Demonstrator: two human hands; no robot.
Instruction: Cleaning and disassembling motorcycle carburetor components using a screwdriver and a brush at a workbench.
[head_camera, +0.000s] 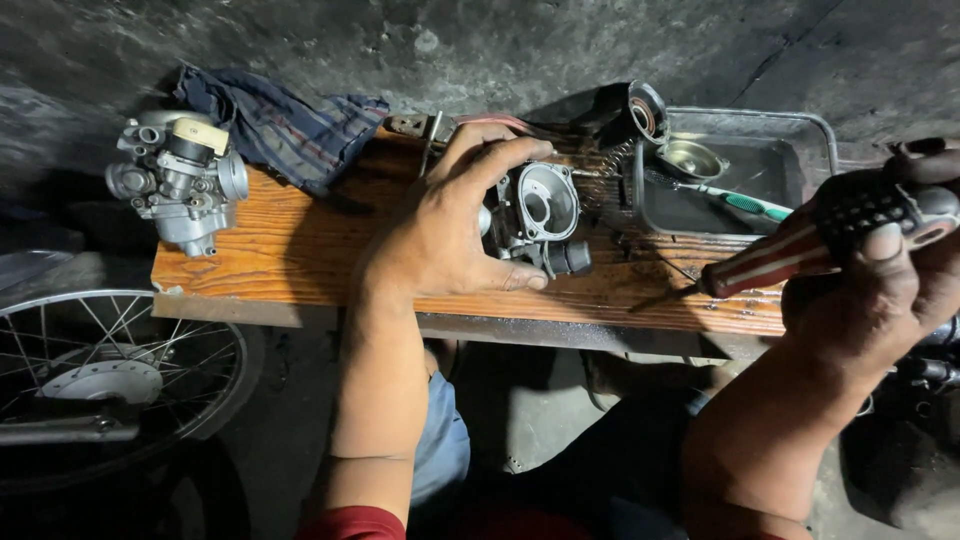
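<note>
1. Fingers of our left hand (450, 235) wrap around a grey cast-metal carburettor body (535, 215), thumb below it and the others curled over its top edge; the part rests on the worn orange-brown wooden plank table (300, 260), near the middle, its round opening facing up
2. We hold a screwdriver with a red shaft collar and black ribbed handle (830, 235) in our right hand (890, 280), fingers closed tight on the grip; its dark tip points down-left, near the table's front edge and apart from the carburettor body
3. We see a second, complete silver carburettor with a cream cap (180, 180) at the table's left end, just beside a crumpled blue striped cloth (280, 125)
4. We see a rectangular metal tray (790, 160) at the right end, holding a shallow round metal cup (692, 158) and a green-handled toothbrush (735, 200)
5. A spoked motorcycle wheel (110, 370) lies on the floor, below left
</note>
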